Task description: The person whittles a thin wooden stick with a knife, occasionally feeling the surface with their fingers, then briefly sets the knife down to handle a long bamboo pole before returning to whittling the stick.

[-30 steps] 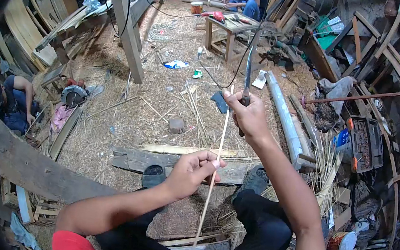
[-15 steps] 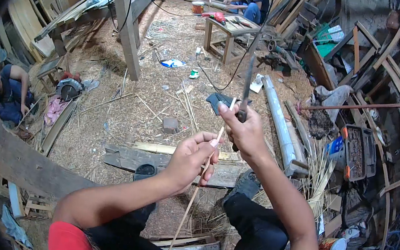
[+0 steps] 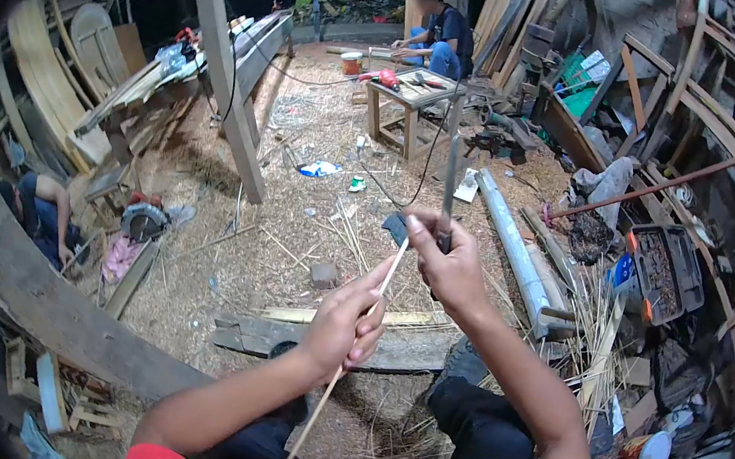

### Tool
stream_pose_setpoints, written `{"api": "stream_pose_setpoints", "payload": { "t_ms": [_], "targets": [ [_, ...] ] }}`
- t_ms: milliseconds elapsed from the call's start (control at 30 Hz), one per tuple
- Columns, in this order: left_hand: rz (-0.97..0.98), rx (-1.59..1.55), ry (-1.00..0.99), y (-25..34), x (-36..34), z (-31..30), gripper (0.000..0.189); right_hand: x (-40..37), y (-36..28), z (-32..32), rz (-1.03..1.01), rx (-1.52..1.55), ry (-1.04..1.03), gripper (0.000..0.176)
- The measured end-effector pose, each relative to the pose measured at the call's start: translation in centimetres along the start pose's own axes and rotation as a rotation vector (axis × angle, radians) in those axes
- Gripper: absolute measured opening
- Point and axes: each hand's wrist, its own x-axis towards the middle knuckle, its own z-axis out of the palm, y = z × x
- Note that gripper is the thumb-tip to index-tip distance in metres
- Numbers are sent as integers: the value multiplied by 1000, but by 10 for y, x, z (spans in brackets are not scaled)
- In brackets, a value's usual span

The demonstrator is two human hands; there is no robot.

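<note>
Holds a thin bamboo strip (image 3: 310,424) in the left hand (image 3: 341,322): fist closed round it, one finger stretched up along it. Strip slanted, from the bottom frame edge between the knees, up through the left fist, to the right hand (image 3: 452,271). Grips a knife (image 3: 450,180) in that right hand, closed tight on the handle (handle itself buried in the fist), blade upright and pointing away from the body. Right thumb out toward the strip's top end; looks touching, can't confirm blade-to-strip contact. Hands close together, left lower and nearer the body, right just above it, both over the lap.

Sits low on a floor of shavings and straw, in dark trousers and red sleeves. Just past the hands: a grey plank (image 3: 282,339) lying flat, with a paler slat on its far side. Right of the right hand: a long grey pipe (image 3: 512,237) on the ground, then a black parts tray (image 3: 667,264) with orange latches, well apart. Further right: a rusty rod (image 3: 672,178) slanting up. Ahead: a leaning wooden post (image 3: 227,68), a small wooden table (image 3: 410,98) with tools on top, a second person (image 3: 440,34) seated behind it. Far left: a third person (image 3: 43,211) crouched low, circular saw (image 3: 144,220) just beside. Bottom right: two tins (image 3: 643,456) near the knee.
</note>
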Motion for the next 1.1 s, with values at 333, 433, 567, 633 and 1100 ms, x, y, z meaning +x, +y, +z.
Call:
{"api": "stream_pose_setpoints", "payload": {
  "t_ms": [333, 433, 567, 633, 1100],
  "targets": [
    [25, -244, 46, 6, -28, -7, 49, -26, -18, 1, -330, -487, -93, 14],
    [76, -233, 89, 12, -27, -9, 50, -27, -12, -1, -533, -638, -153, 21],
    [85, -170, 50, 13, -28, -1, 50, -34, -8, 16, -626, -738, -183, 19],
    [109, -168, -27, 10, -26, -3, 52, -35, -5, 23, -682, -728, -184, 19],
    [80, -107, -171, 1, -39, -22, 57, -29, -1, 38, -739, -791, -312, 16]
  ]
}}
